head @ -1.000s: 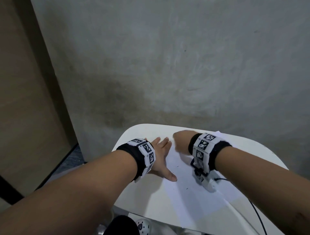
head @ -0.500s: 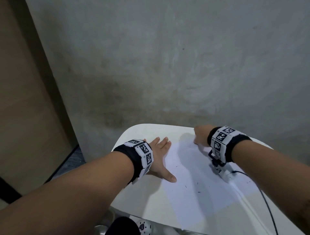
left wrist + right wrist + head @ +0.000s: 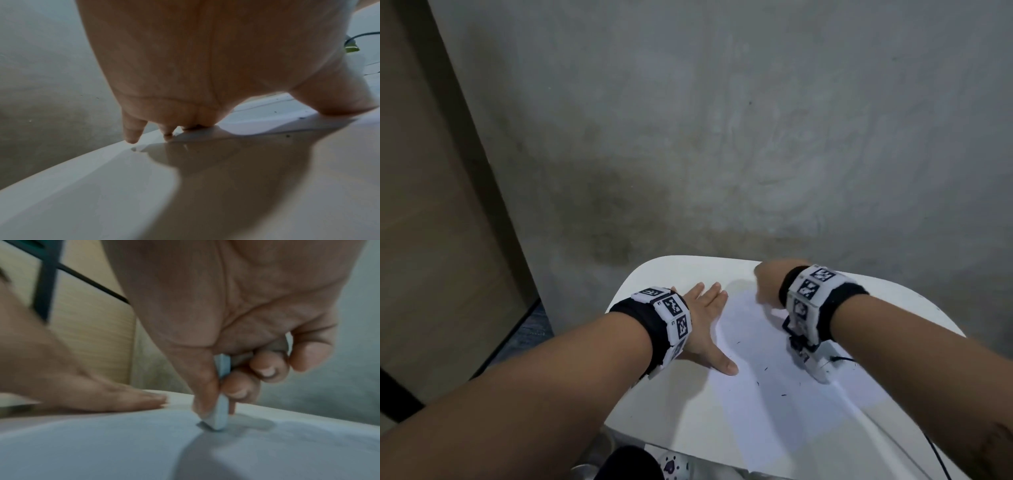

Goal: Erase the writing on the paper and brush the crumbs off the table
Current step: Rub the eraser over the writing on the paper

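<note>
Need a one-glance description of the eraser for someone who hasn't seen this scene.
Start at the white table by the grey wall, then the paper lying on it. At the paper's far end, the right hand pinches a small pale block, the eraser, its tip pressed to the sheet. It is the only thing held; the left hand lies flat.

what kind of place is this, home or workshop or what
Probably a plain indoor room, perhaps a home corner: a small white rounded table against a bare stained grey concrete wall, with a light wooden panel alongside.
</note>
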### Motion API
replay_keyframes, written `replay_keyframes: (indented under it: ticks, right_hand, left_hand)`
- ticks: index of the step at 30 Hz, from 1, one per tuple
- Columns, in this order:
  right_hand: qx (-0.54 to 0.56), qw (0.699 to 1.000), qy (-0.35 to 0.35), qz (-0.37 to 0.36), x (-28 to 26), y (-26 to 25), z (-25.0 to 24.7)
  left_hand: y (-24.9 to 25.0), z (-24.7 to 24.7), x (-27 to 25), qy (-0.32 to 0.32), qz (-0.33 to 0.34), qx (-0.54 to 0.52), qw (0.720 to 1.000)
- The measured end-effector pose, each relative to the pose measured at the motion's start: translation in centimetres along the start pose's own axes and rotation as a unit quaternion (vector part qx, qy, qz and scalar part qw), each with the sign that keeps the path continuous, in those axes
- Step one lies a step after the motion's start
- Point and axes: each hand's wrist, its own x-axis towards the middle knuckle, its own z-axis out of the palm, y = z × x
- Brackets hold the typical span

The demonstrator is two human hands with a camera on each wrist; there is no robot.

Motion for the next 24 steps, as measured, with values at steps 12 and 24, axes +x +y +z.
replay_keyframes:
  ticks: [12,24]
  right_hand:
    - [-0.044,0.997,-0.03,-0.047,0.9,-1.6,-0.3]
    - [0.018,0.998,-0.032,-0.055,-1.2,-2.3,0.8]
  left_hand:
    - [0.7,-0.2,-0.4,0.001,-0.009,0.011,1.0]
    - [0.5,0.0,-0.4,0.01,-0.002,0.006,1.0]
